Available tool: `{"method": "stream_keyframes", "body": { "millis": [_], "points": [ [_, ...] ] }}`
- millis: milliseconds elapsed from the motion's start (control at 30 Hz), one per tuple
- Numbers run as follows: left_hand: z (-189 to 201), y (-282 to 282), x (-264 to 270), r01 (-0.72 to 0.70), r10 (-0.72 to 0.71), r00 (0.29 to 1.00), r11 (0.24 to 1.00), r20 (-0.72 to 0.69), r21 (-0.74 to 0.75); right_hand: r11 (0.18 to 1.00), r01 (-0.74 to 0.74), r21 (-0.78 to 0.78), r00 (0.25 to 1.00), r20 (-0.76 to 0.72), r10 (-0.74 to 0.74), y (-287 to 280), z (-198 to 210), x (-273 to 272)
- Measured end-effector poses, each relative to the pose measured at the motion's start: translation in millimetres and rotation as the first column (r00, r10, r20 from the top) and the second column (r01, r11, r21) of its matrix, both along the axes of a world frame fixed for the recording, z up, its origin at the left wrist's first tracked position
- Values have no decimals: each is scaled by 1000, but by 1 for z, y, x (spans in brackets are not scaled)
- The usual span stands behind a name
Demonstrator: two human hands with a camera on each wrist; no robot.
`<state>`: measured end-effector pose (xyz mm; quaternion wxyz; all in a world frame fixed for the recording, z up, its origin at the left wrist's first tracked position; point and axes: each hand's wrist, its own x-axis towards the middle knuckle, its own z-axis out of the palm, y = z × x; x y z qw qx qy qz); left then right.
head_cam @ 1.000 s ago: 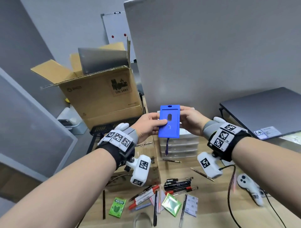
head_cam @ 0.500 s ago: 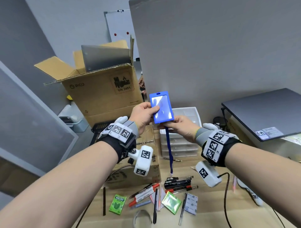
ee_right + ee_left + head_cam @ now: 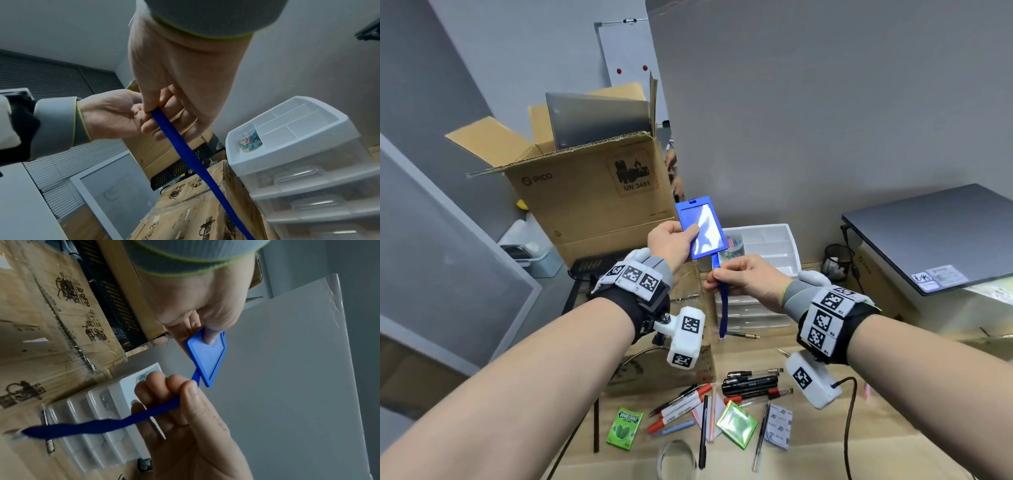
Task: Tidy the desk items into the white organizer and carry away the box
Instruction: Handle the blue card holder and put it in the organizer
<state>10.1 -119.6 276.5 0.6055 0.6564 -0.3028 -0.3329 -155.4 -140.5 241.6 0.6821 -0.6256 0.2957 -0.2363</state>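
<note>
Head view: left hand (image 3: 671,245) pinched the blue badge holder (image 3: 702,228) by its left edge, thumb on the clear front, holding it up in the air in front of the cardboard box (image 3: 585,192). Right hand (image 3: 744,279) pinched the blue lanyard strap (image 3: 723,305) just below the holder; the loose end of the strap hung down toward the tabletop (image 3: 893,455). White organizer (image 3: 767,246) stood behind the hands, beside the box, with a small jar of clips in its top tray. Pens and markers (image 3: 751,382), a green gum pack (image 3: 625,428) and a green foil packet (image 3: 736,424) lay scattered on the tabletop below the wrists. A closed laptop (image 3: 935,236) sat raised at the right. Left wrist view: left hand (image 3: 197,305) had thumb on the face of the badge holder (image 3: 209,360), fingers behind it; right hand (image 3: 185,410) curled round the strap (image 3: 98,425), which trailed off to the left across the organizer (image 3: 115,402). Right wrist view: right hand (image 3: 174,78) gripped the strap (image 3: 191,155) between thumb and curled fingers; left hand (image 3: 115,116) was just behind it, the holder itself hidden. Organizer (image 3: 298,154) sat lower right, its top tray compartments visible, the clip jar (image 3: 249,141) in the near corner one, clear drawers below.
</note>
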Motion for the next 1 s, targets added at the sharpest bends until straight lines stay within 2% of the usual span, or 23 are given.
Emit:
{"method": "stream_keyframes", "body": {
  "millis": [100, 233, 400, 467, 600, 700, 767, 833, 933, 1000],
  "points": [
    [2, 0, -5, -13, 13, 1000, 1000, 18, 0, 1000, -4, 23, 1000, 4, 4, -1, 2, -2],
    [-1, -1, -7, -36, 36, 991, 999, 125, -4, 997, -38, 62, 999, 0, 38, -2, 8, -2],
    [-3, -1, -11, -60, 66, 989, 997, 131, -50, 994, -54, 96, 999, -4, 54, -3, 10, -3],
    [-5, -1, -12, -39, 44, 994, 998, 102, -52, 992, -76, 100, 996, -29, 79, -3, 7, -2],
    [-11, -3, -11, 23, -26, 998, 999, -56, -48, 988, -129, 83, 988, -73, 135, -2, 0, -3],
    [-11, -4, -10, -3, -7, 989, 998, -145, -67, 988, -115, 107, 991, -50, 120, -4, 3, -6],
    [-12, -5, -10, -16, 5, 988, 997, -154, -77, 987, -118, 112, 991, -51, 124, -4, 8, -7],
    [-13, -5, -11, -31, 25, 997, 996, -77, -78, 985, -135, 110, 988, -65, 143, -3, 13, -5],
    [-16, -1, -12, -45, 58, 992, 992, 110, -118, 984, -132, 118, 988, -68, 141, -1, 19, -3],
    [-16, 3, -13, 40, 10, 959, 985, 284, -170, 983, -75, 167, 997, -20, 79, -3, 24, -2]
  ]
}}
